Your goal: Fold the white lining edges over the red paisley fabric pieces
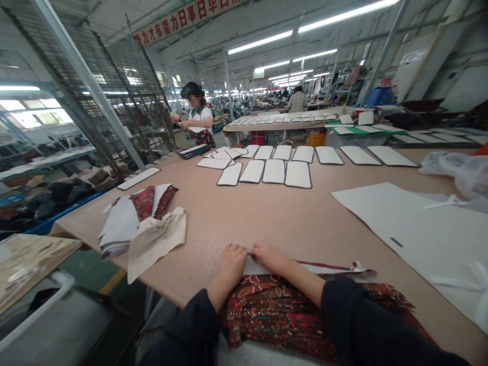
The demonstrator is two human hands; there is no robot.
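Closest to my head camera, two dark navy sleeves [354, 315] reached in over a spread pile of dark red and brown patterned fabric [282, 312], its layers bunched at the near edge of the surface [206, 223], which was covered in tan sheeting. Just beyond the pile I had the bare left grip [233, 260] and the bare right grip [270, 258] side by side, almost touching. Both were drawn shut, fingers pinched on the left end of a long white strip with a red patterned edge [252, 266], though the fingertips' undersides were hidden from me. The strip ran off to the right along the pile's far side, partly behind the right forearm. Over to my left lay a stack of folded white pieces with red patterned parts [122, 221], a crumpled cream cloth [162, 236] overlapping it; on the right was a large flat white sheet [419, 223]. Farther across, I saw rows of white rounded panels with dark borders [298, 174], some overlapping at the left, and cloudy clear plastic [463, 170] near the right edge. Past the surface stood a co-worker in a white top [202, 116], holding a pale panel [196, 129]. Beyond, more panels covered a long farther table [238, 128], beneath tube lights [261, 42].
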